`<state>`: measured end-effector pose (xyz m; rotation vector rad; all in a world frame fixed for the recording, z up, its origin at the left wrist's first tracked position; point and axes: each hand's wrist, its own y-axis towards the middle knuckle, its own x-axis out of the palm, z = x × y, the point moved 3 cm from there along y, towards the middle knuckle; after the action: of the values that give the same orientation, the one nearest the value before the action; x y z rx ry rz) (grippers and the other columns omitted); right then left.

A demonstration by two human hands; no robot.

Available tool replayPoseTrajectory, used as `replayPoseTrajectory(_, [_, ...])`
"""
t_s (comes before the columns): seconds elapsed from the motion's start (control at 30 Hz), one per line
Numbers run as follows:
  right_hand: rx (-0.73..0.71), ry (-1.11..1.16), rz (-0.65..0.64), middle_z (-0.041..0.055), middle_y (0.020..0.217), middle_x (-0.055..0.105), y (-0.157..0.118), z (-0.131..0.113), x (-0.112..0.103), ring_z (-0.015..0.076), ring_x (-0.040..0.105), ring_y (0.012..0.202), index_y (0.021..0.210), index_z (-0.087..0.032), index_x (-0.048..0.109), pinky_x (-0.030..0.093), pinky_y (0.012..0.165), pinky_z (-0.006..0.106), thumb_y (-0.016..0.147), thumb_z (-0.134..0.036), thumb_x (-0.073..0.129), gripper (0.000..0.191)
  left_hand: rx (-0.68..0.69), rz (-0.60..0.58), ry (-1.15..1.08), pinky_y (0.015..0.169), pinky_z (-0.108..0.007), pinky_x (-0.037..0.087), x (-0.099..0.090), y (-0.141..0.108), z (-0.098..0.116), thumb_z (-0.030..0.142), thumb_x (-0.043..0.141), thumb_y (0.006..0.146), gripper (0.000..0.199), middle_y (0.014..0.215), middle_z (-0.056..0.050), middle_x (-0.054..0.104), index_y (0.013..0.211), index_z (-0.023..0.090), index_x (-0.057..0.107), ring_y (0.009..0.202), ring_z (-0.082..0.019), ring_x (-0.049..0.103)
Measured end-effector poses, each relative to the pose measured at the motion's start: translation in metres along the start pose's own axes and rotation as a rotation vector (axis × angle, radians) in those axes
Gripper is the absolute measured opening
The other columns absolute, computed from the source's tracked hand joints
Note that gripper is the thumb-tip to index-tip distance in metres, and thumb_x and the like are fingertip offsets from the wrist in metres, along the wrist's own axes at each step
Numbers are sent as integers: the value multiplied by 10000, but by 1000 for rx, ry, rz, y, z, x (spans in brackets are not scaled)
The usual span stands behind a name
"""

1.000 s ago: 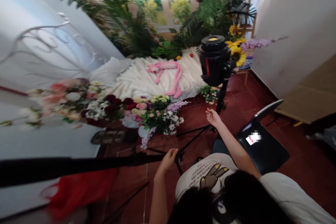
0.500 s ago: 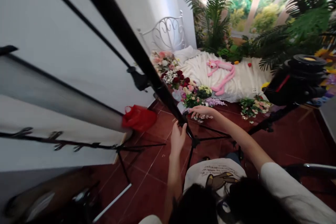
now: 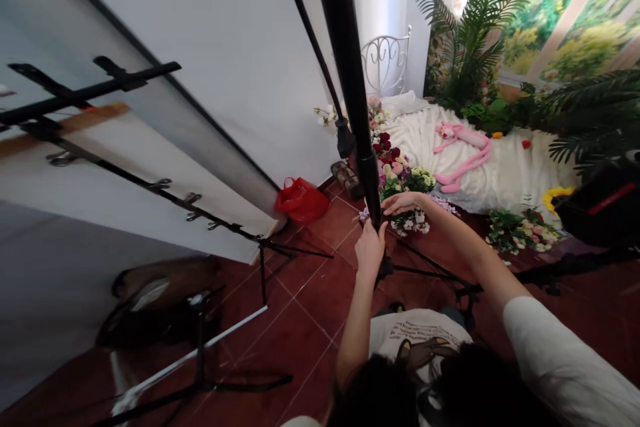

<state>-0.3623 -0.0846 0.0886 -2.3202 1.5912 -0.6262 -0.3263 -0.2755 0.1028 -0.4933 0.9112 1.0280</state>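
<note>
A tall black light stand (image 3: pixel 353 73) rises in front of me on a tripod base, a thin black cable running down beside its pole. My left hand (image 3: pixel 369 248) is closed around the lower pole, its thumb pointing upward. My right hand (image 3: pixel 404 202) comes in from the right, fingers bent and their tips pressed together at the pole just above my left hand. The part under those fingertips is mostly hidden. A dark block (image 3: pixel 346 179) hangs on the cable side of the pole.
A red plastic bag (image 3: pixel 302 200) lies by the wall. At left stands a black crossbar with clamps (image 3: pixel 160 185). A draped bed (image 3: pixel 505 170) holds a pink plush toy (image 3: pixel 467 147), with flowers (image 3: pixel 400 173) in front. Black equipment (image 3: pixel 600 203) is at right, a dark bag (image 3: pixel 160 300) lower left.
The view has swung left, so the stand, bed and hands sit further right and the pole looks more upright. My right fingers have moved in against the pole; my left hand keeps its grip.
</note>
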Motion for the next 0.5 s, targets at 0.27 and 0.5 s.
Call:
replayPoseTrajectory(0.27, [-106, -548, 62, -44, 439, 581, 18, -4, -13, 68, 518, 438, 461, -139, 599, 397, 462, 155, 478, -52, 753, 177, 33, 113, -29, 654, -294, 434, 10, 2, -13, 607, 307, 904, 595, 925, -161, 703, 1175, 147, 571, 746, -259, 680])
replayPoseTrajectory(0.5, [-499, -570, 273, 17, 898, 689, -30, -58, 18, 146, 646, 773, 1041, -178, 657, 523, 647, 211, 458, -164, 856, 616, 51, 134, -50, 668, -275, 426, 11, 3, -14, 587, 341, 909, 553, 905, -139, 704, 1170, 162, 580, 735, -231, 672])
